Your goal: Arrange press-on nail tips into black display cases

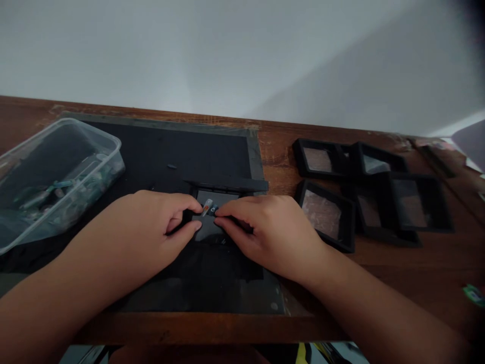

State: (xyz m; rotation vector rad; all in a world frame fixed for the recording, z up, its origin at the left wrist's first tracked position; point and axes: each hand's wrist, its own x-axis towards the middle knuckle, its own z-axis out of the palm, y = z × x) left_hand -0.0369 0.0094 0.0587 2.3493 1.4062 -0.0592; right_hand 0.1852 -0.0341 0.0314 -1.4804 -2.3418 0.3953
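My left hand (161, 217) reaches in from the left, its thumb and forefinger bent in a pinch at a small clear piece with an orange mark (206, 206). Facing it, my right hand (265, 225) has thumb and forefinger nearly together beside a tiny dark piece with a white mark (213, 209); what lies between those fingertips is too small to make out. Both hands are over a black frame with a glossy panel (206, 232). Its raised back edge (227, 184) shows behind the fingers, while the hands hide its sides.
On the left, a clear plastic tub (113, 144) holds several small greenish and clear pieces. A black mat (189, 146) lies on the wooden table (278, 162), with a small dark sliver (172, 166) on it. Several black frames (348, 222) overlap at right. A wall (227, 60) rises behind.
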